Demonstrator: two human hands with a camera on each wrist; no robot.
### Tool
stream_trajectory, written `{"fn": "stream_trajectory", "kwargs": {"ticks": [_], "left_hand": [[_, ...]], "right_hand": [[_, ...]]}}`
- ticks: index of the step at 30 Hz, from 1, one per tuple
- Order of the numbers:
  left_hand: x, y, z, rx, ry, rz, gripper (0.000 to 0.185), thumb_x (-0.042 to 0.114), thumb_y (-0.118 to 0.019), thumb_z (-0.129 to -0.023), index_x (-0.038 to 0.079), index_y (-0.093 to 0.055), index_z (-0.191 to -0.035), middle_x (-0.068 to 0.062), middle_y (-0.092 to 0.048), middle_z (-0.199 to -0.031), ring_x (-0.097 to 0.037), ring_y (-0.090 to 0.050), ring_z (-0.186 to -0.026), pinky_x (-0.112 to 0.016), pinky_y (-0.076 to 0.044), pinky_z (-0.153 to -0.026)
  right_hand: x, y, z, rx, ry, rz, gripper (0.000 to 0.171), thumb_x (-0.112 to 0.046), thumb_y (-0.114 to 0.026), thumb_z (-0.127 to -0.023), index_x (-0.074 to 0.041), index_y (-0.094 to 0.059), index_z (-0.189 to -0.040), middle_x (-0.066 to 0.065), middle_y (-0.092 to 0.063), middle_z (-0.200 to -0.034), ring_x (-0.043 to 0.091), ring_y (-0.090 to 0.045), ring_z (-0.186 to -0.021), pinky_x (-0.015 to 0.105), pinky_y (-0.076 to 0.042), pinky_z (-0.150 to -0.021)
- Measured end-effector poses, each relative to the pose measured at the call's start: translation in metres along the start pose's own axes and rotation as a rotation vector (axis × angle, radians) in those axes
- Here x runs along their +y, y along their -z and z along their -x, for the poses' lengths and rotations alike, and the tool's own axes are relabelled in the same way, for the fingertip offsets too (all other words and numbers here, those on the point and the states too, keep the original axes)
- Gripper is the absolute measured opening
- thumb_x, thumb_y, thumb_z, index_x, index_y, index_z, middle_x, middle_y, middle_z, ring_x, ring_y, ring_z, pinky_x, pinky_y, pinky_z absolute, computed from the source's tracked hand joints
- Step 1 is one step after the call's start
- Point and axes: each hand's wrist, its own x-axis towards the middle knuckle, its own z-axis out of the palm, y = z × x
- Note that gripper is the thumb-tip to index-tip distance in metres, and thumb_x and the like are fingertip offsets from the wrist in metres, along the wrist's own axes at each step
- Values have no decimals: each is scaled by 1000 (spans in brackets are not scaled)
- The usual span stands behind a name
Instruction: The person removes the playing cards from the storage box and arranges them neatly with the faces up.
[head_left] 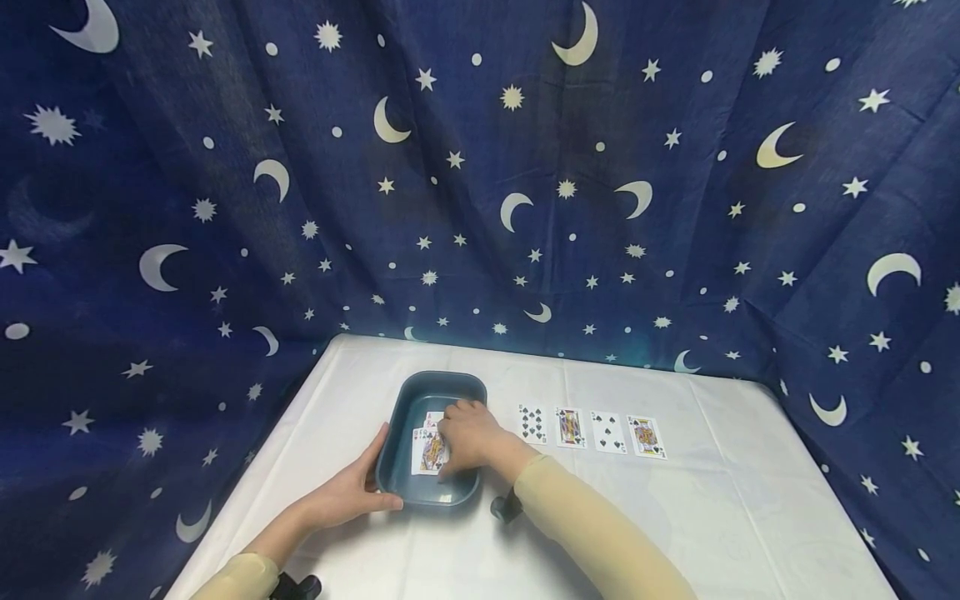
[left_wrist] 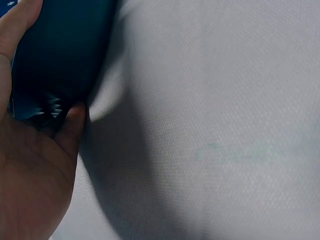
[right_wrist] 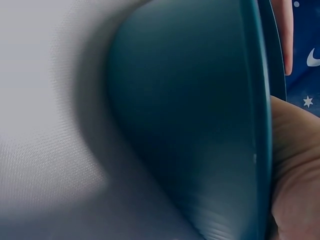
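Note:
My left hand [head_left: 348,492] grips a dark teal tray [head_left: 392,442] at its left side, the thumb by the near left corner and the fingers along the outer wall. In the left wrist view, that hand [left_wrist: 37,165] shows against the tray [left_wrist: 65,50]. My right hand [head_left: 474,435] reaches over the tray's right rim with fingers curled. Its fingertips and thumb are at the far and near ends of the playing cards [head_left: 426,454] inside, hiding their right part. A face card shows on top, with others partly beneath. The right wrist view shows the tray's outer wall [right_wrist: 185,115].
Right of the tray, a row of face-up cards lies on the white cloth: a spot card [head_left: 532,424], a face card [head_left: 570,427], another spot card [head_left: 610,432] and another face card [head_left: 647,437]. A dark blue curtain [head_left: 480,208] with moons and stars surrounds the table [head_left: 750,517].

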Motion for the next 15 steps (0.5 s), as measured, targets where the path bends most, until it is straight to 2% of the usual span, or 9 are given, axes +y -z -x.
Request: {"fn": "stream_trajectory", "kwargs": {"ticks": [5,15], "left_hand": [[1,0,0,-7,-4,9,123,27,-85,-86,18,9,-165,-14,7,-171,-41,-15,-153,-45,-35,-116],[-2,0,-1,6,8,-4,124,28,-85,-85,19,9,-165,-14,5,-171,-41,-20,-152,-44,-37,-116]], "right_hand": [[-1,1,1,-3,-3,11,79,-77,-81,-65,-22,-72,-120,-5,-61,-119,15,-51,-112,40,-40,-109],[-2,1,0,-2,-15,-4,81,-76,-82,-64,-20,-72,-122,-5,-62,-120,15,-51,-112,39,-42,-107]]}}
